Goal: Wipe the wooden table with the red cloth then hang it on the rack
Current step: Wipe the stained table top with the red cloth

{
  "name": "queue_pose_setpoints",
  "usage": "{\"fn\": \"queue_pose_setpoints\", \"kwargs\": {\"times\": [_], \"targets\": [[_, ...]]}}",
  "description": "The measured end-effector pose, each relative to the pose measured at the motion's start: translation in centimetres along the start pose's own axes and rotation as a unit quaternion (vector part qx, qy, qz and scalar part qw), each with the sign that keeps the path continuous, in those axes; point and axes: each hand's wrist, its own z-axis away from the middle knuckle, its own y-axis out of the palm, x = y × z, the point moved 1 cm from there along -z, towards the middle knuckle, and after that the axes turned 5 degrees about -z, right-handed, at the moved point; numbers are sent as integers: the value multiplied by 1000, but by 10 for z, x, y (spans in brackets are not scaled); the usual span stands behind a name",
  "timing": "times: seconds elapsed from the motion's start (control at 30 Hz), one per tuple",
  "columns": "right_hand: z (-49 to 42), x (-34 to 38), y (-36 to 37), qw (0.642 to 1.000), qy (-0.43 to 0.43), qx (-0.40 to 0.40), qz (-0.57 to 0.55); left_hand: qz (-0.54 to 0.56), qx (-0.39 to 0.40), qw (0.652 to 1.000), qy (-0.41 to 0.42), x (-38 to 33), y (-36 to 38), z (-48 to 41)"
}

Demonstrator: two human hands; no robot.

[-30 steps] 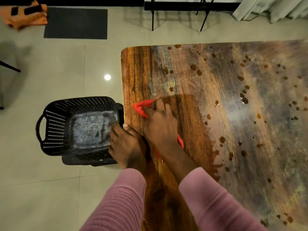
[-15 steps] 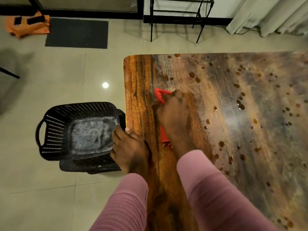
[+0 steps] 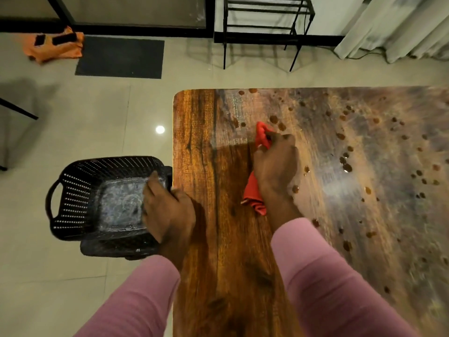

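Gripping the bunched red cloth point(image 3: 254, 197), my right hand point(image 3: 275, 166) presses it onto the wooden table point(image 3: 218, 251); my left hand point(image 3: 167, 212) rests relaxed on the table's edge, apart.

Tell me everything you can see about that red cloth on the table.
The red cloth looks like soft fabric, bunched into a long crumpled strip. It lies on the wooden table, in its left part, close to brown spots. The right hand grips its middle, so only two ends show: one poking out ahead of the hand, one trailing back beside the wrist.
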Motion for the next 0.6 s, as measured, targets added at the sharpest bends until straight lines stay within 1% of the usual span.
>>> {"fn": "queue_pose_setpoints", "kwargs": {"times": [0.07,0.13,0.17,0.2,0.23,0.27,0.3,0.4,0.43,0.47,0.53,0.6], "targets": [[16,21,8,996,-75,35,-25,2,-17,999,47,-20,1,-20],[34,45,21,979,-157,125,-23,-5,-27,997,76,-41,6,-39],[41,54,29,966,-198,164,-3,-1,-34,997,73,-49,9,-48],[45,57,36,956,-229,182,20,4,-39,997,64,-56,13,-57],[42,54,40,952,-245,182,37,5,-42,998,49,-60,17,-63],[35,48,40,955,-238,170,41,-2,-40,999,37,-61,21,-66],[25,40,36,965,-211,152,39,-16,-39,999,32,-61,24,-68],[-15,11,13,996,-62,59,3,-65,-39,996,45,-61,30,-67],[-25,3,5,999,-15,29,-7,-78,-38,995,48,-61,32,-65],[-32,-1,2,1000,14,4,-10,-91,-38,994,52,-61,33,-64],[-33,4,7,1000,16,-12,13,-104,-34,992,61,-61,34,-63],[-24,21,18,999,-34,23,25,-99,-26,993,60,-60,33,-62]]}}
